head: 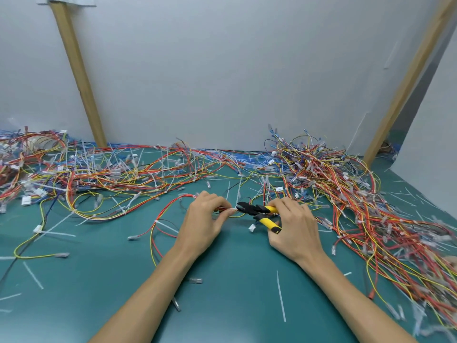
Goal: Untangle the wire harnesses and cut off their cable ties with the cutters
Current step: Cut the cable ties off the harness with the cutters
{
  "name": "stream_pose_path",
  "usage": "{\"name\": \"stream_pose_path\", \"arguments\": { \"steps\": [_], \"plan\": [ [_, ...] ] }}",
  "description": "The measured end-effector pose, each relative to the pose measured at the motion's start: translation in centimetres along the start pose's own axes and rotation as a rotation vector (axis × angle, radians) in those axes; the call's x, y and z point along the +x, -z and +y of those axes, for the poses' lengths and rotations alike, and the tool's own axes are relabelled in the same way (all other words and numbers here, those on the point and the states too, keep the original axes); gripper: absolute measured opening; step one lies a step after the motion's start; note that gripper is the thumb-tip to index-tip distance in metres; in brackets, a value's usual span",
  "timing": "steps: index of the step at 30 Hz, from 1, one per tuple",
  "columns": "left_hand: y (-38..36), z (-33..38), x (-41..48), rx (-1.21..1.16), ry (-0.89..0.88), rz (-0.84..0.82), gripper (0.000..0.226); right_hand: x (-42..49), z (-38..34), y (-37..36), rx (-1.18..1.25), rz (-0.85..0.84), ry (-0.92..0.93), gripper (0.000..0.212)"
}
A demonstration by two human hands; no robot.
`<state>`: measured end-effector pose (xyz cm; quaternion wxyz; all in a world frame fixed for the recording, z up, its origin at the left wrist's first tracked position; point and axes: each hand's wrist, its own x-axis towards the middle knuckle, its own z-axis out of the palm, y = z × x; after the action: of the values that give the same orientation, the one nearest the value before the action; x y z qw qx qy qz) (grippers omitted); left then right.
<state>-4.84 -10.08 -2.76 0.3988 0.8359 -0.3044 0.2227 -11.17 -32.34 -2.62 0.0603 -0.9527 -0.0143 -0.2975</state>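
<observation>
Head view: left hand pinches harness, right hand grips cutters at tie; cut ties litter mat, tangled piles remain.

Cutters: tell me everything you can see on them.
The cutters are small side cutters with a black metal head and yellow handles capped in black. The right hand holds them by the handles, which are spread apart. They lie roughly level above the green mat, nose pointing to the person's left. The tip meets the thin wire bundle pinched by the left hand. Whether the blades are biting cannot be told.
</observation>
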Motion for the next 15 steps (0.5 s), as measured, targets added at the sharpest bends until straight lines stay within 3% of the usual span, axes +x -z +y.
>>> {"name": "stream_pose_path", "arguments": {
  "steps": [15],
  "plan": [
    [0.6, 1.2, -0.2, -0.021, 0.073, -0.045, 0.011, -0.6, -0.9, 1.4, 0.044, -0.075, -0.063, 0.035]
  ]
}}
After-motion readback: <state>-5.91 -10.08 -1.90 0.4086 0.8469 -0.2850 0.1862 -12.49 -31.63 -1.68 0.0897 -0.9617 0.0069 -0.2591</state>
